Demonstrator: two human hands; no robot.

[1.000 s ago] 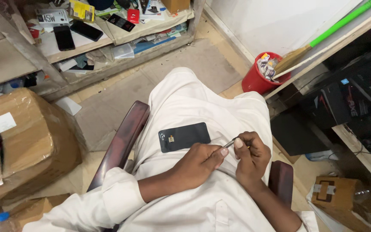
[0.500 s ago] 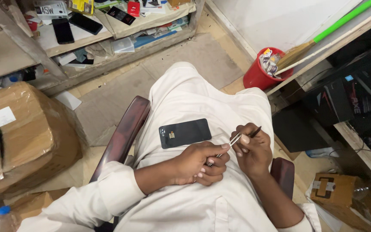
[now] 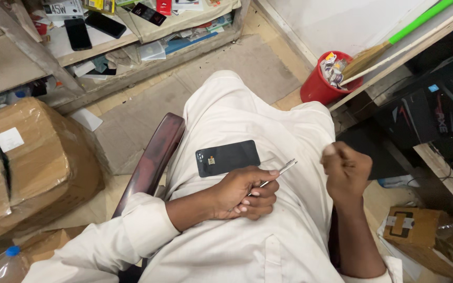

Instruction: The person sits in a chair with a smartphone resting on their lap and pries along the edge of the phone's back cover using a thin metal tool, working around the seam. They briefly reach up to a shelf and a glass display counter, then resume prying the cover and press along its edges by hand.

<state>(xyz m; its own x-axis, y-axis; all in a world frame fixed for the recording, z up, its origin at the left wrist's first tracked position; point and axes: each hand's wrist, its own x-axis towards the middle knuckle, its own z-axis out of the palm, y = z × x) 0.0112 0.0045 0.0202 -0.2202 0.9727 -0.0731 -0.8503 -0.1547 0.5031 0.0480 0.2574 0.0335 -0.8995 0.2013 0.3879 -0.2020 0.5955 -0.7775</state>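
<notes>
Left hand (image 3: pixel 237 194) pinching metal tweezers (image 3: pixel 279 172) beside black phone (image 3: pixel 227 157) on lap — right hand (image 3: pixel 346 170) fisted, apparently empty. Best: steady tweezers, keep phone flat.

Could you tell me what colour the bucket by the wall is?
The round plastic bucket is red, clearest in the head view.

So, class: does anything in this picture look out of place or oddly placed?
Yes: a black phone lies back-up on the person's lap rather than on a surface, unsupported. The left hand holds thin metal tweezers beside it; the right hand is raised in a fist.
</notes>
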